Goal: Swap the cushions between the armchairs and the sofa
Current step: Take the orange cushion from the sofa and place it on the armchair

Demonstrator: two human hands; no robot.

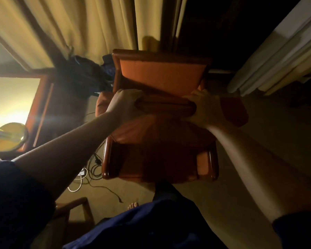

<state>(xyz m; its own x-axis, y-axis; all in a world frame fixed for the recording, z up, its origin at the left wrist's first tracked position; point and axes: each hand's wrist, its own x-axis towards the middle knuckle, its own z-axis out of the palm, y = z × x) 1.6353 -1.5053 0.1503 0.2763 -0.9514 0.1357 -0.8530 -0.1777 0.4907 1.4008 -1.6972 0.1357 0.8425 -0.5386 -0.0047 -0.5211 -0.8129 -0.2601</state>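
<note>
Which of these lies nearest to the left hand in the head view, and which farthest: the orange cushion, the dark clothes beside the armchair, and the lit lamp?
1. Orange cushion: gripped by the left hand at its left end.
2. Dark clothes: draped just left of the armchair, above the hand.
3. Lit lamp: far left edge.

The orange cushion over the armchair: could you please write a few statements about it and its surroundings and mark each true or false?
1. Both hands grip the orange cushion. True: the left hand holds its left end and the right hand its right end.
2. The cushion lies flat on the floor. False: it is held above the armchair.
3. The armchair has a wooden frame. True.
4. Only one hand touches the cushion. False: both hold it.
5. Cables lie on the floor to the left of the armchair. True.
</note>
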